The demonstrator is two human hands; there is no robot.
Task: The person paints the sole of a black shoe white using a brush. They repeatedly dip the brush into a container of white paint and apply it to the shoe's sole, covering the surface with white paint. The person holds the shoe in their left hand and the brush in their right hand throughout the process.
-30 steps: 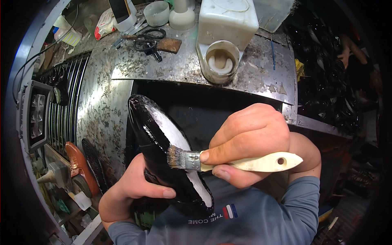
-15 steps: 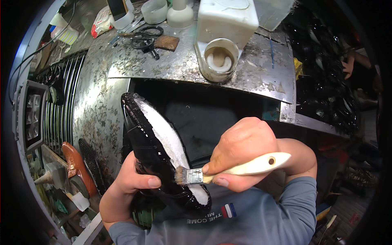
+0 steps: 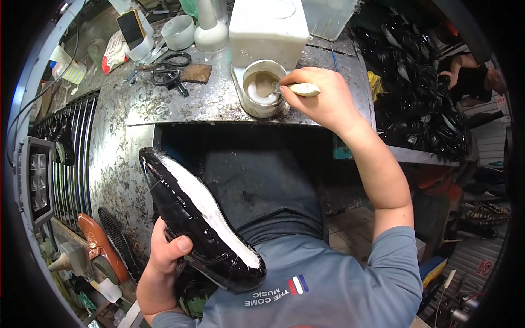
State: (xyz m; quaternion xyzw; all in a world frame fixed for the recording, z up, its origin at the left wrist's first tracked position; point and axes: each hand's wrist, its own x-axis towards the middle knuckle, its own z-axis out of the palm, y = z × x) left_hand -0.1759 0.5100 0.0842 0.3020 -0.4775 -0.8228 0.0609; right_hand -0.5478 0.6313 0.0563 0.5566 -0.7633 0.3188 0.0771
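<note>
Cream-handled brush [image 3: 304,89] has moved from shoe [image 3: 198,216] to jar [image 3: 262,110].

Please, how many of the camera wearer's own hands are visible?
2. The left hand holds the black shoe; the right hand holds the brush at the jar. Part of the left hand is hidden behind the shoe.

1 grey-framed lamp [image 3: 38,180] flanks a stained metal bench [image 3: 205,107].

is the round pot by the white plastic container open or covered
Open. The round pot has no lid over its mouth: pale contents show inside, and the right hand holds a brush at its rim.
</note>
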